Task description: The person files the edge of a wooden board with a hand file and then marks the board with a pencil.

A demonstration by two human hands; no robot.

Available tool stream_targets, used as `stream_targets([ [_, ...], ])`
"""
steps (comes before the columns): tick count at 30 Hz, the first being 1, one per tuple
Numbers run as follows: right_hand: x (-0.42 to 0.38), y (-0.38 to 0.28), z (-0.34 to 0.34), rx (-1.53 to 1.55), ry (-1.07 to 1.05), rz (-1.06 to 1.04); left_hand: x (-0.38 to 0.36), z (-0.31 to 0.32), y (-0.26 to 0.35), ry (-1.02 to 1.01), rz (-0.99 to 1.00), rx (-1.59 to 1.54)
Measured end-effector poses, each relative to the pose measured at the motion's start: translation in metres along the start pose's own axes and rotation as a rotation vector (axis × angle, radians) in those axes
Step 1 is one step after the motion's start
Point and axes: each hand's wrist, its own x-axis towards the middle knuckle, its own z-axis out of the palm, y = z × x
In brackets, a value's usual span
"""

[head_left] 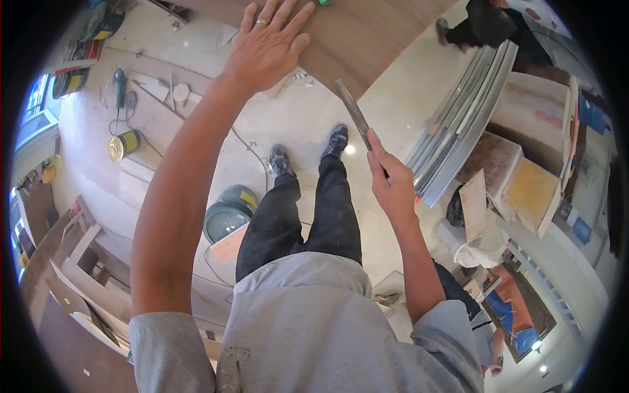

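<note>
My left hand (267, 56) lies flat with spread fingers on a brown wooden board (367, 39) at the top of the view. A ring shows on one of its fingers. In my right hand (392, 173) is a long, flat, worn file (354, 112), gripped at its lower end with the fingers wrapped round it. The file slants up and left, its far tip right at the near edge of the board. A small green item (324, 2) sits on the board at the frame's top edge.
Long metal profiles (458, 124) and stacked boxes (527, 187) stand at the right. Buckets (230, 213), a corded power tool (118, 88), cables and board offcuts lie on the left floor. One person's legs (468, 29) show at upper right; another person (481, 327) is lower right.
</note>
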Motion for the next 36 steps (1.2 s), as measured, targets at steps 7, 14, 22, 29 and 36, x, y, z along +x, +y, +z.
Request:
stream_targets([
  [7, 0.046, -0.015, 0.009, -0.035, 0.017, 0.014, 0.001, 0.000, 0.000, -0.013, 0.008, -0.003],
  [14, 0.028, -0.002, 0.003, -0.061, 0.034, 0.017, 0.001, 0.002, 0.000, -0.025, 0.000, 0.012],
  [22, 0.022, -0.010, 0.006, -0.064, 0.045, 0.024, 0.001, 0.001, 0.002, -0.006, 0.018, 0.038],
  [29, 0.061, -0.024, 0.012, -0.096, 0.025, -0.016, 0.001, 0.004, 0.001, 0.007, 0.010, 0.020],
  [36, 0.014, -0.002, 0.010, -0.088, 0.074, -0.072, 0.000, 0.009, 0.000, 0.030, 0.013, 0.040],
])
